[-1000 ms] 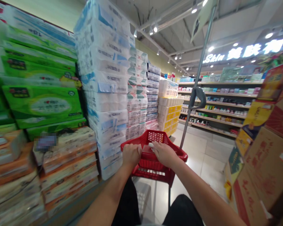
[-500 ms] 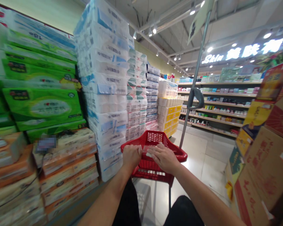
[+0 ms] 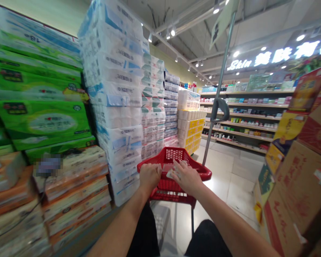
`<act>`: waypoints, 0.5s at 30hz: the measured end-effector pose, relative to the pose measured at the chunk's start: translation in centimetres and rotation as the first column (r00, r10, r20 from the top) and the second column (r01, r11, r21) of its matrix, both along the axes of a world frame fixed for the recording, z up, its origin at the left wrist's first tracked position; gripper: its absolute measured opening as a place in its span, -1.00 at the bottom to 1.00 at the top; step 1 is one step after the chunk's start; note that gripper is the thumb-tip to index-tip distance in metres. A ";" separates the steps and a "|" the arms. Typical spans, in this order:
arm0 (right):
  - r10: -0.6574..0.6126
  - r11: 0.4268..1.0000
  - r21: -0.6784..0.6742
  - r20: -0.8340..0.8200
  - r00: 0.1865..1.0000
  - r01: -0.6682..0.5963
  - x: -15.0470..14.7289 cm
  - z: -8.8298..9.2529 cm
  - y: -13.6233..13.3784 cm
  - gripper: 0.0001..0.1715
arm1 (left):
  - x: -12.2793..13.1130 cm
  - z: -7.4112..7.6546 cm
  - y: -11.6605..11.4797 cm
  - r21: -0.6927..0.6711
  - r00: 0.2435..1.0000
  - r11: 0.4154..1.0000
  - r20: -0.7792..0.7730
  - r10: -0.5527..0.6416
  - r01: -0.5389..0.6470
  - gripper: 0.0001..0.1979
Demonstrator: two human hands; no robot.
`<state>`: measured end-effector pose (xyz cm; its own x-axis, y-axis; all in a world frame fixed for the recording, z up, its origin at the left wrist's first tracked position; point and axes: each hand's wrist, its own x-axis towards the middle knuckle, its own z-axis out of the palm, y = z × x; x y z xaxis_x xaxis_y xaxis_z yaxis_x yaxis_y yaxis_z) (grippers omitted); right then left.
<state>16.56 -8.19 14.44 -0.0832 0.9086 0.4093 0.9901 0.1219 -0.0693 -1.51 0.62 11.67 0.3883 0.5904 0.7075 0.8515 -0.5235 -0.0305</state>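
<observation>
My left hand [image 3: 149, 177] grips the near rim of a red plastic shopping basket [image 3: 173, 189] mounted on a cart. My right hand [image 3: 186, 177] lies over the rim a little further right, fingers spread. A small white slip [image 3: 169, 174] is pinched at the inner side of my right hand, though its fingers hide part of it. The basket's mesh interior shows no other goods. A grey metal pole [image 3: 218, 96] with a looped handle rises beyond the basket.
Tall stacks of wrapped toilet paper rolls [image 3: 115, 96] and green packs [image 3: 40, 121] stand close on the left, above orange-and-white packs [image 3: 72, 178]. Cardboard boxes [image 3: 294, 185] stand on the right. Cosmetics shelves [image 3: 240, 117] line the far side, past a tiled floor [image 3: 230, 178].
The view has swung slightly, shifting the stacks left. My right hand has turned on the rim, and the white slip now sits lower against it.
</observation>
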 end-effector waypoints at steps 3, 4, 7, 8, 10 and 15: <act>-0.106 0.993 -0.049 -0.039 0.994 0.104 0.3 0.5 0.5 -0.34 | 0.3 0.1 -0.1 -0.008 1.000 1.000 0.004 -0.013 0.013 -0.54; -0.124 0.990 -0.079 -0.048 0.991 0.120 0.5 0.6 0.6 -0.35 | 0.4 0.1 -0.2 -0.008 1.000 1.000 0.003 -0.011 0.011 -0.54; -0.135 0.985 -0.114 -0.050 0.990 0.129 1.1 0.6 0.9 -0.38 | 0.5 0.1 -0.2 -0.005 1.000 1.000 0.001 0.000 0.000 -0.56; -0.122 0.989 -0.088 -0.038 0.992 0.118 1.2 0.5 0.8 -0.40 | 0.5 0.0 -0.2 -0.003 1.000 1.000 0.002 0.004 -0.004 -0.56; -0.071 0.997 -0.006 0.010 0.997 0.071 1.6 -0.1 0.4 -0.41 | 0.5 0.0 -0.1 0.000 1.000 1.000 0.001 0.007 -0.007 -0.56; 0.126 0.983 0.111 0.187 0.974 -0.148 2.6 -1.8 -0.8 -0.33 | 0.3 0.0 0.0 -0.006 1.000 1.000 -0.003 -0.001 0.001 -0.58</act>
